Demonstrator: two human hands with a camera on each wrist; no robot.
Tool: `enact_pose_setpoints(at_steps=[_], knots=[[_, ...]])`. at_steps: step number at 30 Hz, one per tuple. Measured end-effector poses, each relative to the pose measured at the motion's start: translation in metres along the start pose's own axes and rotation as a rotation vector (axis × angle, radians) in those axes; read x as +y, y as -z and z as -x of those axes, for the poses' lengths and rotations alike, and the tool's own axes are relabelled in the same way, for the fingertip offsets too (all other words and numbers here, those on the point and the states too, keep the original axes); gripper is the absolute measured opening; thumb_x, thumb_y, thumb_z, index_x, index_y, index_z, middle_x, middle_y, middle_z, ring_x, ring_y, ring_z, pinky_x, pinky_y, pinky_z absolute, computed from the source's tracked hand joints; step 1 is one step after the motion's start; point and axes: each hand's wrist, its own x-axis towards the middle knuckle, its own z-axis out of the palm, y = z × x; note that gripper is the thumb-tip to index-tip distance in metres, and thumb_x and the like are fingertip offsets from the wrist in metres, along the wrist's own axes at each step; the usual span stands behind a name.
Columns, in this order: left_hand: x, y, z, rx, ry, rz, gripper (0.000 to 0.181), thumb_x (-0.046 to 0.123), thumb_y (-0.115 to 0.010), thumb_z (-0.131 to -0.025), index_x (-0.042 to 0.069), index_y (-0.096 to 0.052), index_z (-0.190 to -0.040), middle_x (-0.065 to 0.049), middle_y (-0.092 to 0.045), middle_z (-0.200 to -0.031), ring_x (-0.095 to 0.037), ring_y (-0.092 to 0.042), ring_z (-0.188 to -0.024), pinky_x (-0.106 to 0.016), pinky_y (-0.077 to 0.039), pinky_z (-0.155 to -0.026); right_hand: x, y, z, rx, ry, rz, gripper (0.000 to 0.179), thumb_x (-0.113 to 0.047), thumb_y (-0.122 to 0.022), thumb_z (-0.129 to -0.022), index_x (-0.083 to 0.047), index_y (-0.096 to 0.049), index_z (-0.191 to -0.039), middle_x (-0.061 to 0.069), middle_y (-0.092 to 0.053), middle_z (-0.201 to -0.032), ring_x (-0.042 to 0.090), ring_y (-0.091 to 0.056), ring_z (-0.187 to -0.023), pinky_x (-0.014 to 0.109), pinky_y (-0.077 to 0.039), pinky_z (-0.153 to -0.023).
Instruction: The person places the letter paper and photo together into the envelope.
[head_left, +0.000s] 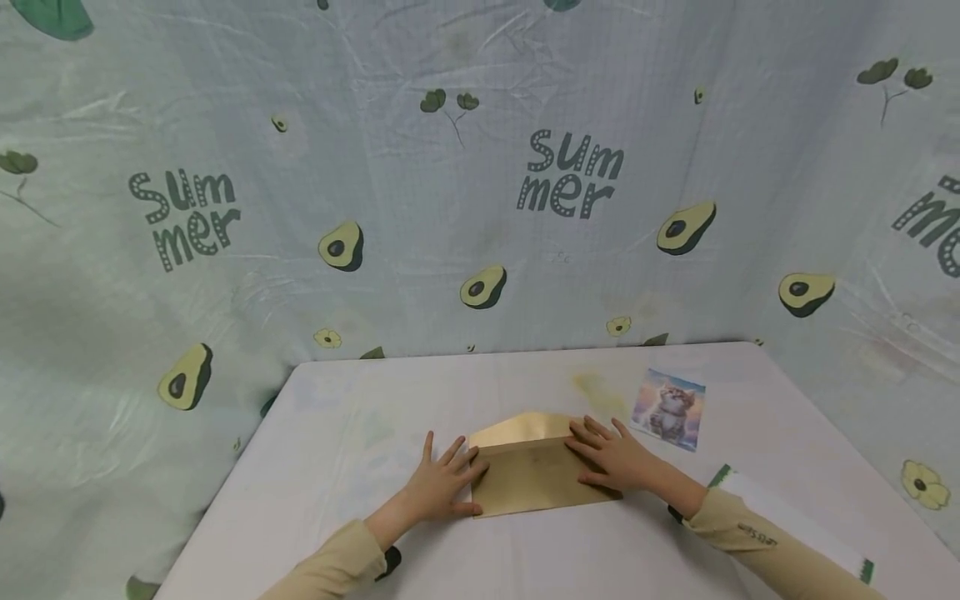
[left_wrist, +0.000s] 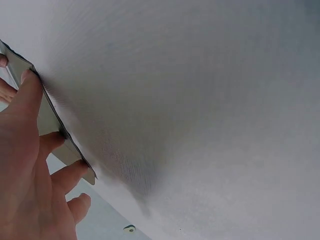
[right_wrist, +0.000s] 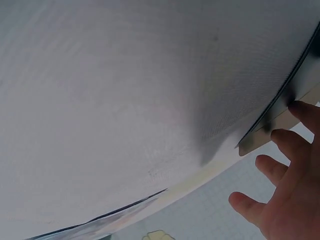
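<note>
A gold envelope (head_left: 536,483) lies on the table, its pointed flap (head_left: 525,428) unfolded toward the far side. At the envelope's left side, my left hand (head_left: 438,486) rests with spread fingers on the paper and the thumb by the near left corner. My right hand (head_left: 621,460) lies over the right side, fingertips touching the envelope close to the flap's fold. In the left wrist view, the envelope (left_wrist: 47,117) shows edge-on under the fingertips. The right wrist view has the envelope's corner (right_wrist: 250,145) beside the spread fingers of the right hand (right_wrist: 295,175).
A kitten picture (head_left: 670,410) lies beyond my right hand. Partly under the right forearm is a white strip with green ends (head_left: 802,512). The white table (head_left: 360,442) backs onto a curtain (head_left: 420,192) printed with avocados and lettering.
</note>
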Motion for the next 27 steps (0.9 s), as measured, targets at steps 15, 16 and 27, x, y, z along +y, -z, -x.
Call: enact_pose_setpoints(at_steps=[15, 16, 27], knots=[[-0.0018, -0.0009, -0.0016, -0.067, 0.036, -0.003, 0.068, 0.068, -0.044, -0.076, 0.030, -0.043, -0.132, -0.009, -0.041, -0.138, -0.029, -0.032, -0.131, -0.063, -0.023, -0.097, 0.0037, 0.0035, -0.0016, -0.020, -0.005, -0.041, 0.059, -0.046, -0.050, -0.086, -0.013, -0.041, -0.134, 0.017, -0.036, -0.141, 0.040, -0.029, -0.129, 0.065, -0.025, -0.094], [-0.0019, -0.0010, -0.0019, -0.069, 0.035, -0.003, 0.069, 0.069, -0.044, -0.075, 0.030, -0.043, -0.132, -0.008, -0.041, -0.138, -0.029, -0.032, -0.131, -0.063, -0.022, -0.097, 0.0039, 0.0036, -0.0017, -0.023, -0.004, -0.047, 0.059, -0.047, -0.049, -0.086, -0.013, -0.041, -0.134, 0.017, -0.036, -0.141, 0.040, -0.029, -0.129, 0.065, -0.025, -0.094], [-0.0029, -0.0036, -0.0043, -0.059, 0.027, -0.048, 0.072, 0.072, -0.044, -0.073, 0.031, -0.042, -0.132, -0.006, -0.042, -0.137, -0.028, -0.032, -0.131, -0.063, -0.024, -0.096, 0.0057, 0.0064, -0.0036, -0.046, -0.015, -0.121, 0.061, -0.047, -0.052, -0.085, -0.012, -0.040, -0.134, 0.015, -0.034, -0.141, 0.042, -0.027, -0.130, 0.067, -0.023, -0.094]])
